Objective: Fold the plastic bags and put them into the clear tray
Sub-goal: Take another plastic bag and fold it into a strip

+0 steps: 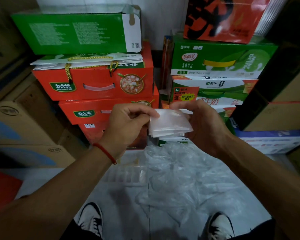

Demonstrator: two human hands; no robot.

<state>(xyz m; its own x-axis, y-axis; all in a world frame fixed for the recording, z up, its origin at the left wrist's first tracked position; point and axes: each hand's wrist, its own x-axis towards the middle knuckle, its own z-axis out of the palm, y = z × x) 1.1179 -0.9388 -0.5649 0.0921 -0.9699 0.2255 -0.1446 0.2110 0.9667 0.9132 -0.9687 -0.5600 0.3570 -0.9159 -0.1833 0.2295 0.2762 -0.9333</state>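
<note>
A translucent plastic bag (170, 123), folded into a small flat square, is held in the air between both hands. My left hand (126, 125) pinches its left edge with thumb and fingers. My right hand (204, 125) grips its right side. Below on the pale floor lies a loose heap of crumpled clear plastic bags (184, 174). The clear tray (126, 175), with ribbed compartments, sits on the floor just left of the heap, under my left wrist.
Stacked red cartons (93, 84) and green milk cartons (215, 63) stand right ahead. Brown cardboard boxes (24, 129) line the left side, a dark box and a blue box (274, 139) the right. My two shoes (92, 220) are at the bottom.
</note>
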